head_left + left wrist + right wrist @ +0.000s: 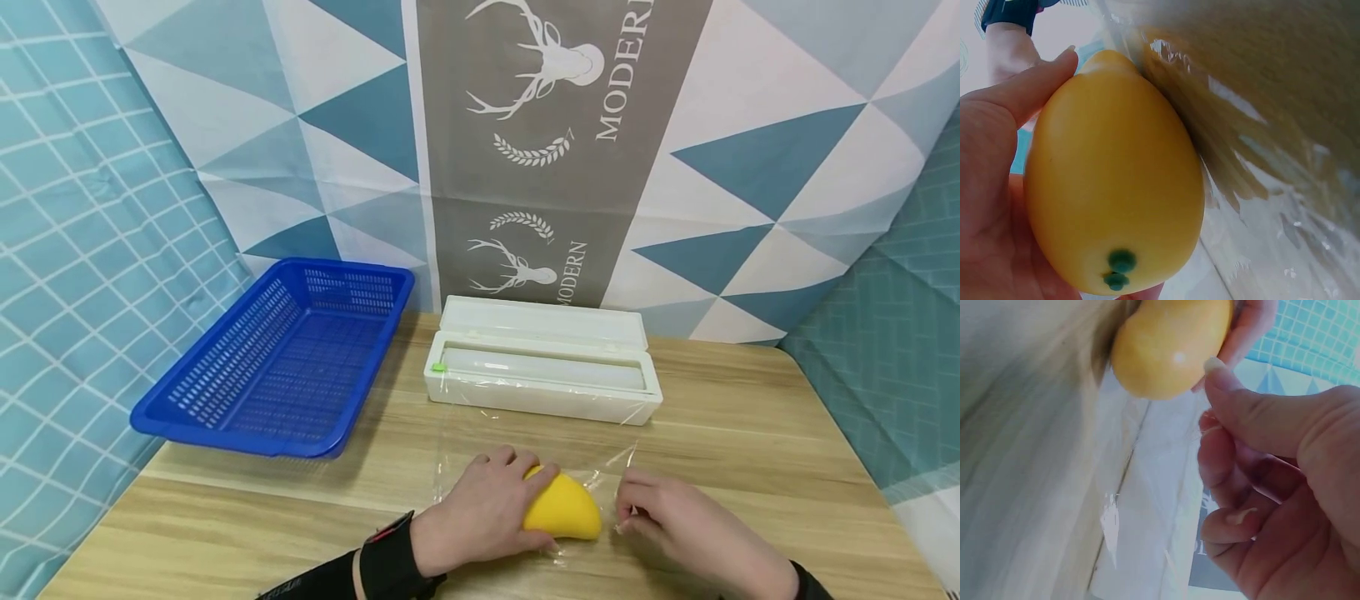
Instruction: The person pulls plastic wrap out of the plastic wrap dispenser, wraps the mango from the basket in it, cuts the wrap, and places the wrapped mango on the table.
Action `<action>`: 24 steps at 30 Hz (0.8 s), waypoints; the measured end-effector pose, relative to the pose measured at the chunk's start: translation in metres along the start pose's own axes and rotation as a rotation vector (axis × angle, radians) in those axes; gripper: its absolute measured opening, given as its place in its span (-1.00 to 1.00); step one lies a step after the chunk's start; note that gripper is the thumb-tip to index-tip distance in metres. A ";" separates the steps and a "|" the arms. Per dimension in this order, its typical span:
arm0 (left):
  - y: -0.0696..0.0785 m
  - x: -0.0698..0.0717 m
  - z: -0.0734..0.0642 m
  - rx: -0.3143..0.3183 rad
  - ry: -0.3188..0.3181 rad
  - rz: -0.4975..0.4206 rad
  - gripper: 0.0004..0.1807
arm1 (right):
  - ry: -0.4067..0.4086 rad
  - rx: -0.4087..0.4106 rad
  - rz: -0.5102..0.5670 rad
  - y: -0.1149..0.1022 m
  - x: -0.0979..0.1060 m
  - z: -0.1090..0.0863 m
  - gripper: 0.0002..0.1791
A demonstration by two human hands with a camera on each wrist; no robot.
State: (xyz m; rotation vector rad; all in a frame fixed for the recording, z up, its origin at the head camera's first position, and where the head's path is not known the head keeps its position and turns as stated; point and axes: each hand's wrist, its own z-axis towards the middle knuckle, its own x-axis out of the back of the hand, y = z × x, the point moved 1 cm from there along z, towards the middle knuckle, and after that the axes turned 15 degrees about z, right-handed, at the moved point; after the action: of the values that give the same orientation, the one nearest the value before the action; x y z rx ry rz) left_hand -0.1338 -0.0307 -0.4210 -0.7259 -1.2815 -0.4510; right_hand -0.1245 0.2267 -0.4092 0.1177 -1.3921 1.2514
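Observation:
A smooth yellow mango [568,507] lies on its side on a sheet of clear plastic wrap [517,429]. My left hand [491,510] grips the mango from the left, fingers over the far side and thumb at the near side. In the left wrist view the mango [1113,169] shows a small green stem end. Just right of it, my right hand [667,510] pinches the wrap's edge between thumb and curled fingers. The film runs back to the white wrap dispenser [540,402], whose lid [543,321] stands raised over the roll [540,367].
A blue plastic basket [243,442] with slotted sides stands at the left of the wooden table [757,433]. A small green slider [438,367] sits at the dispenser's left end. Patterned cloth [517,183] hangs behind the table.

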 end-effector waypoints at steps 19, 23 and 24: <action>-0.003 0.001 0.000 -0.063 0.045 0.025 -0.15 | 0.020 -0.003 0.024 0.012 -0.014 0.036 -0.88; -0.003 0.001 0.000 -0.071 0.046 0.031 -0.14 | 0.032 -0.019 0.017 0.020 -0.021 0.039 -0.88; -0.003 0.001 0.000 -0.072 0.048 0.034 -0.13 | 0.036 -0.024 0.014 0.022 -0.023 0.040 -0.88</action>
State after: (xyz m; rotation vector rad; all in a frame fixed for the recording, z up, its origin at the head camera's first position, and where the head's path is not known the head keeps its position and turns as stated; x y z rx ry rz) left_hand -0.1350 -0.0327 -0.4197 -0.7914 -1.2109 -0.4862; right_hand -0.1592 0.1948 -0.4280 0.0688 -1.3783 1.2426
